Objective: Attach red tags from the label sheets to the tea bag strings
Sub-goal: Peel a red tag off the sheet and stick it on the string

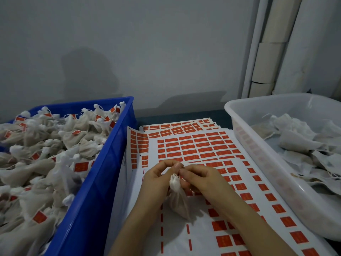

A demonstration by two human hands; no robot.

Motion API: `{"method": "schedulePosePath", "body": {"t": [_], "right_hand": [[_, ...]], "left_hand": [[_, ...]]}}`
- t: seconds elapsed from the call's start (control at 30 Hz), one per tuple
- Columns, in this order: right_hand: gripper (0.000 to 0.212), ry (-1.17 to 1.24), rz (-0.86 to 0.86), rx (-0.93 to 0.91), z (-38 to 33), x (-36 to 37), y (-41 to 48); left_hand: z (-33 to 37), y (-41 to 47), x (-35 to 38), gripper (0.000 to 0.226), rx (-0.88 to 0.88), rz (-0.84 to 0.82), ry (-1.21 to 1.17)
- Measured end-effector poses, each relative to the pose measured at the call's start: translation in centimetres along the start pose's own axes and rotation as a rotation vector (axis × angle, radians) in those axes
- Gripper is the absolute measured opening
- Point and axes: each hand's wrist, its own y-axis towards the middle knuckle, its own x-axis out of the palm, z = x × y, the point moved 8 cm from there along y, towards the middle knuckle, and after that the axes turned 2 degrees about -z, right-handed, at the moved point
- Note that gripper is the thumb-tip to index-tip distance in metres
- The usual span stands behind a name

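- a single tea bag (178, 198) is hanging between the two hands, just above the label sheets (177, 237). its gathered neck is pointing up at the fingertips and its full body is dangling below. cannot tell whether it is touching the paper.
- the left hand (156, 179) is curling in from the left, with thumb and forefinger closing to a narrow pinch at the top of the bag. the lower fingers are tucking in beside the neck.
- the right hand (202, 180) is meeting it from the right, its fingertips pressing up against the left ones in an equally tight pinch.
- what is sitting inside the pinch is too small to tell: string, tag or both.
- judgement: lifting the bag by its neck is probably freeing the string end so a tag can be folded around it. working directly over the sheets is putting the next tag within easy reach.
- the sheets are lying fanned between the two bins. the far rows of red tags (203, 150) are looking full, while the near sheet is showing wide blank gaps.
- the blue crate (112, 154) on the left is holding a heap of bags, many of them wearing red tags.
- the white tub (258, 145) on the right is holding flatter bags with no red showing.
- judgement: supply is sitting on the right and finished work on the left.
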Motion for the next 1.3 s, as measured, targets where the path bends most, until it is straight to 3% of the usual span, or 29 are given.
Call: {"method": "schedulePosePath", "body": {"t": [0.2,0.4,0.47,0.53,0.67,0.77,0.83,1.03,1.3], "right_hand": [[0.019,-0.002,-0.034,0.073,0.3,-0.2,-0.2],[0.019,-0.052,0.118,0.116,0.6,-1.1,0.0],[0.016,0.006,0.187,0.137,0.8,-1.8,-0.1],[0.018,0.106,0.236,0.184,1.1,-2.0,-0.2],[0.017,0.555,0.253,0.331,2.3,-1.5,-0.4],[0.020,0.922,0.169,0.334,1.8,-0.5,-0.2],[0.022,1.025,0.178,0.310,1.5,-0.8,-0.1],[0.019,1.008,0.227,0.195,1.1,-2.3,0.3],[0.018,0.916,0.235,0.122,0.5,-2.9,0.1]], "left_hand": [[0.0,-0.2,0.5,0.013,0.053,-0.051,0.040],[0.1,0.1,1.5,0.007,0.049,-0.114,0.098],[0.3,-0.4,2.0,0.026,0.146,-0.174,0.233],[0.8,-0.6,1.8,0.034,0.253,-0.117,0.325],[2.0,-0.8,0.1,0.011,0.375,0.077,0.288],[2.3,-1.1,0.1,0.011,0.410,0.088,0.247],[2.5,-1.3,0.1,0.012,0.416,0.118,0.263],[2.8,-1.4,0.5,0.015,0.473,0.097,0.331],[2.6,-1.5,0.6,0.015,0.425,0.043,0.327]]}}
